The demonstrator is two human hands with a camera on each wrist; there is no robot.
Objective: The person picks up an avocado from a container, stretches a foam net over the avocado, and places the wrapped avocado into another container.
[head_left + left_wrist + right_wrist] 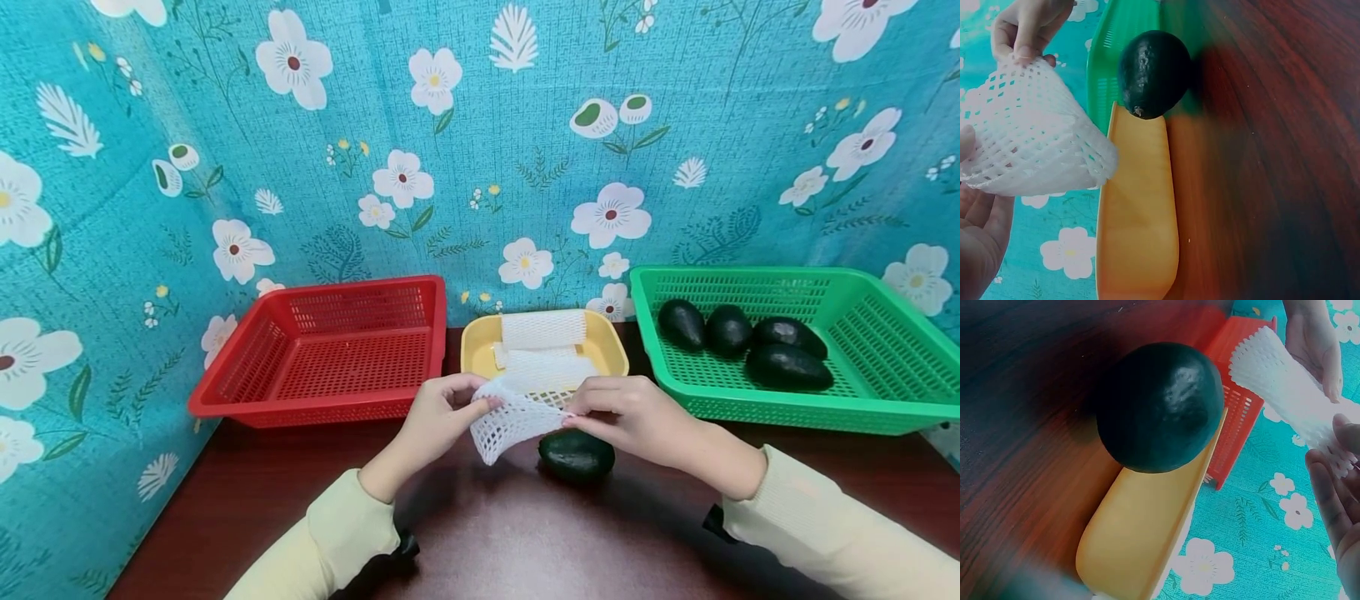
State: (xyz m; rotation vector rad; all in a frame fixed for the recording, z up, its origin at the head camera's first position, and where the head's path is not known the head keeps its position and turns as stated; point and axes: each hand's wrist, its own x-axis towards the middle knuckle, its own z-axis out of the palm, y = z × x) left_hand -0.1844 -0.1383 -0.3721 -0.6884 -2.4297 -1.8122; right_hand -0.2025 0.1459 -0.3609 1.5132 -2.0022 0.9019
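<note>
Both hands hold a white foam net sleeve point(510, 421) above the table in the head view. My left hand point(442, 417) pinches its left side between thumb and fingers. At its other end my right hand point(637, 421) pinches the edge, and the mesh is stretched between the two. A dark green avocado point(576, 457) lies on the table just below the right hand, apart from the sleeve. In the left wrist view the sleeve point(1035, 131) looks widened, its mesh spread. The right wrist view shows the avocado point(1160, 406) close up.
Behind the hands stands a yellow tray point(470, 350) with more white foam net sleeves point(543, 329). A red basket point(315, 408) is on the left. On the right, a green basket point(795, 408) contains several avocados point(787, 367). A floral cloth point(480, 167) hangs behind.
</note>
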